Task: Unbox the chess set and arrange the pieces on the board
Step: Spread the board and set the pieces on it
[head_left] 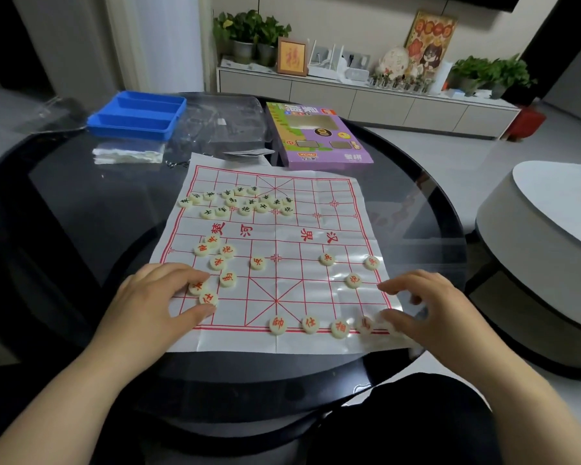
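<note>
A white paper board (282, 229) with red lines lies on the round glass table. Several black-lettered pieces (242, 202) are heaped at its far left. Loose red-lettered pieces (217, 261) sit at the near left. Red pieces stand in a line on the near edge (277, 325), and others are spaced out on the right (353, 280). My left hand (158, 297) curls round two red pieces (208, 299) between thumb and forefinger. My right hand (430, 307) hovers over the near right corner with fingers spread, its thumb touching a blurred piece (384, 325).
A blue plastic tray (136, 117), clear plastic wrapping (225, 125) and the purple game box (319, 139) lie at the back of the table (81, 203). A folded white cloth (128, 152) lies beside them. A low white table (544, 236) stands to the right.
</note>
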Available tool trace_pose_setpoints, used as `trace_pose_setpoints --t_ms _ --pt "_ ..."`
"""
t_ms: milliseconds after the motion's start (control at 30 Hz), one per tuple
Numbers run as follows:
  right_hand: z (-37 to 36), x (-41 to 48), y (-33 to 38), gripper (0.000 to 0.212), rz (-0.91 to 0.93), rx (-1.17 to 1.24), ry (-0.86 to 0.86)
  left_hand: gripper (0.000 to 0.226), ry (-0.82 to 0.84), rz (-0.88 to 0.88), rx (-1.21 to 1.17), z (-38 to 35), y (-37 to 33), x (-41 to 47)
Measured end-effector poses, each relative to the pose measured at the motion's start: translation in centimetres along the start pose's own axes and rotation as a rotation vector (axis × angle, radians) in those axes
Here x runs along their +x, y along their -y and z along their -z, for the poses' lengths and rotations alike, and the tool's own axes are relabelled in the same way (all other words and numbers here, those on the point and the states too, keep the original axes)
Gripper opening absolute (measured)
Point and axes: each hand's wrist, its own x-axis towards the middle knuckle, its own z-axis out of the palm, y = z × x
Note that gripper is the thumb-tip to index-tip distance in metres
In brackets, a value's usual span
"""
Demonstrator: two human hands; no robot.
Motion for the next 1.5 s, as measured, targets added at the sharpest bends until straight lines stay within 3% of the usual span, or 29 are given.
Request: trace_pose_setpoints --t_ms 467,633,1000,1300,1500 --pt "-5.0 10.7 8.8 0.039 0.353 -0.191 0.290 0.036 -0.042 -0.083 -0.036 -0.4 0.8 -0.1" --pt "-5.8 11.7 8.9 0.031 0.378 -0.185 0.326 0.034 0.029 -0.242 0.094 -0.3 1.0 0.4" --pt "-4.8 11.5 7.1 0.028 0.283 -0.260 0.273 0.024 -0.029 -0.267 0.076 -0.4 0.8 0.4" --pt "-4.6 11.0 7.0 0.035 0.240 -0.279 0.268 0.039 -0.069 -0.234 0.022 0.4 1.7 0.4" --pt "-4.5 10.1 7.2 0.035 0.240 -0.252 0.240 0.029 0.044 -0.410 0.022 -0.1 -0.6 -1.2"
